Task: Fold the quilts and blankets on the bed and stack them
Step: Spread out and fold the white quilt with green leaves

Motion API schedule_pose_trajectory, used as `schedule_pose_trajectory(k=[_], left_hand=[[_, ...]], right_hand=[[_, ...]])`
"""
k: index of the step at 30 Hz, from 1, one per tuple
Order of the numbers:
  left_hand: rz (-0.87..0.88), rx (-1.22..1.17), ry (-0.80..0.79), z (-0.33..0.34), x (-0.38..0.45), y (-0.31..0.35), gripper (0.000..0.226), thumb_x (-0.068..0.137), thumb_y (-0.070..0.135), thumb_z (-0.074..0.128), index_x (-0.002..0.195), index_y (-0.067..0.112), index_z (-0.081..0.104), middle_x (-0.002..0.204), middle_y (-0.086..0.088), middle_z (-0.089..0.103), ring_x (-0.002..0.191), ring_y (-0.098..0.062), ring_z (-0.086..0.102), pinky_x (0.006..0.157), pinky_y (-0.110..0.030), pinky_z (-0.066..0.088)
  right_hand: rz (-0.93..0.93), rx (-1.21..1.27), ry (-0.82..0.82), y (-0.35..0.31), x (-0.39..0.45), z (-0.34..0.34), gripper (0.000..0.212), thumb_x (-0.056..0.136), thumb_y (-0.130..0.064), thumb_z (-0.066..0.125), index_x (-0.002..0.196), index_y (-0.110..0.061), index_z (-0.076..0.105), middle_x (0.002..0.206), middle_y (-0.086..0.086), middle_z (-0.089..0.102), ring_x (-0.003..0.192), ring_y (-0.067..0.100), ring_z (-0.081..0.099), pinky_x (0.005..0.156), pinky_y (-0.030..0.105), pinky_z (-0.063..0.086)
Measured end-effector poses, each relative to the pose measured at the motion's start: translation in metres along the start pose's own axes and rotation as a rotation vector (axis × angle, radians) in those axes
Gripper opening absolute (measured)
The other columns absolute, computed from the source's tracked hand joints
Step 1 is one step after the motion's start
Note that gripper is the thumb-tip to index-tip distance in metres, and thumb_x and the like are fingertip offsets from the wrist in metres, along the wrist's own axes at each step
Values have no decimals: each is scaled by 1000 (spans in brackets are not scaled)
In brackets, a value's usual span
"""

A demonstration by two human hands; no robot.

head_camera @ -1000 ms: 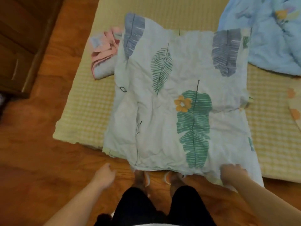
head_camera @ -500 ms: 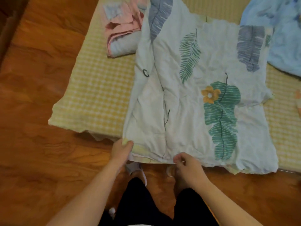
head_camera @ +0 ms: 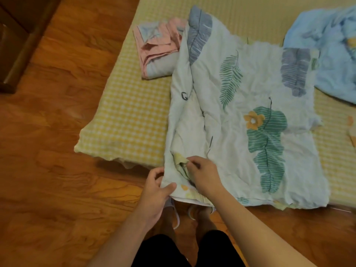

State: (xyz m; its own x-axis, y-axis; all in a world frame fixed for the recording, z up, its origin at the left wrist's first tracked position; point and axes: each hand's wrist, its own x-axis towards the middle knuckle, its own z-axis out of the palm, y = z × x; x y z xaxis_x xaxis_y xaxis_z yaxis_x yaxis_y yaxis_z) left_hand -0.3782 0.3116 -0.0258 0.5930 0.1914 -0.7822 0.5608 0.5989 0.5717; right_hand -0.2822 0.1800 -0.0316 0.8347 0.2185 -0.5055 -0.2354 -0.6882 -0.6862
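Wooden floor (head_camera: pixel 57 151) around a low bed with a yellow checked sheet (head_camera: pixel 131 120), and 3 pieces of bedding on it.

On the sheet, the white quilt with leaf print (head_camera: pixel 240 132) lies partly folded, its near edge hanging a little over the side of the bed toward the person. The left hand (head_camera: pixel 156 189) grips the near left corner of this quilt, thumb on top and fingers curled under the edge. The right hand (head_camera: pixel 204 174) is just beside it, and its fingertips (head_camera: pixel 189 163) pinch a small yellowish fold of the same quilt. A folded pink blanket (head_camera: pixel 158 51) sits at the far left, touching the quilt's upper edge. A light blue quilt (head_camera: pixel 331 51) lies crumpled at the far right, and its edge meets the white one. The person's feet in sandals (head_camera: pixel 173 209) stand on the floor below the quilt's edge.
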Motion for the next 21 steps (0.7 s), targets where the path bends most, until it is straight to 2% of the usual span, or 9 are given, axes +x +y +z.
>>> schedule_pose_trajectory(k=[3, 5, 7, 11, 12, 14, 17, 19, 21], left_hand=[[127, 253, 60, -20, -6, -16, 58, 89, -16, 60, 127, 28, 50, 109, -3, 75, 97, -18, 72, 79, -37, 59], [293, 639, 59, -36, -3, -26, 58, 93, -7, 55, 133, 35, 55, 121, 9, 68, 110, -9, 64, 90, -26, 53], [397, 1004, 33, -50, 6, -35, 48, 97, -2, 48, 124, 34, 65, 120, 9, 58, 110, -9, 56, 90, -13, 44], [133, 1039, 38, -65, 20, -30, 40, 98, 2, 50, 104, 37, 69, 117, 11, 57, 115, -12, 54, 100, -30, 46], [77, 977, 36, -69, 22, -27, 40, 98, 3, 51, 103, 38, 70, 119, 12, 59, 117, -12, 55, 100, -32, 47], [25, 863, 26, -74, 24, -22, 41, 97, 3, 53, 102, 38, 73, 120, 15, 61, 115, -10, 56, 91, -25, 49], [-35, 667, -11, -73, 22, -17, 47, 96, -3, 54, 91, 37, 79, 103, 20, 70, 100, -6, 65, 70, -14, 46], [-83, 538, -26, -70, 19, -19, 50, 96, -4, 55, 79, 36, 81, 86, 12, 76, 80, -6, 67, 67, -20, 47], [-67, 508, -44, -71, 20, -23, 31, 93, 4, 59, 82, 24, 80, 84, -5, 75, 76, -17, 63, 69, -33, 45]], right_hand=[[44, 63, 48, 5, -1, -1, 17, 97, -15, 52, 97, -23, 67, 82, -11, 64, 71, 3, 56, 58, 13, 38], [84, 90, 7, 3, -4, -1, 20, 96, -11, 49, 101, -22, 65, 86, -4, 65, 69, 8, 57, 56, 13, 42], [138, 176, 69, -9, -6, -12, 27, 94, -7, 45, 100, -21, 68, 92, -6, 66, 79, 3, 60, 62, 10, 44], [249, 736, 889, -51, -24, -71, 35, 87, -5, 41, 83, -25, 69, 84, -10, 65, 80, 6, 61, 71, 26, 50], [173, 791, 922, -61, -36, -76, 35, 85, -4, 41, 81, -26, 68, 81, -10, 64, 76, 9, 60, 68, 27, 49], [-20, 674, 630, -70, -57, -59, 35, 80, -4, 41, 79, -26, 69, 71, -11, 59, 67, 16, 54, 64, 29, 44], [-110, 257, -99, -49, -66, 3, 38, 81, 6, 43, 86, -22, 69, 66, -23, 58, 62, 1, 52, 58, 13, 37], [-163, 71, -241, -25, -60, 37, 41, 87, 6, 43, 89, -29, 66, 76, -28, 60, 72, 0, 57, 61, 11, 37], [-167, 12, -286, -8, -51, 60, 40, 89, 0, 42, 92, -33, 65, 81, -26, 60, 79, 0, 59, 68, 16, 44]])
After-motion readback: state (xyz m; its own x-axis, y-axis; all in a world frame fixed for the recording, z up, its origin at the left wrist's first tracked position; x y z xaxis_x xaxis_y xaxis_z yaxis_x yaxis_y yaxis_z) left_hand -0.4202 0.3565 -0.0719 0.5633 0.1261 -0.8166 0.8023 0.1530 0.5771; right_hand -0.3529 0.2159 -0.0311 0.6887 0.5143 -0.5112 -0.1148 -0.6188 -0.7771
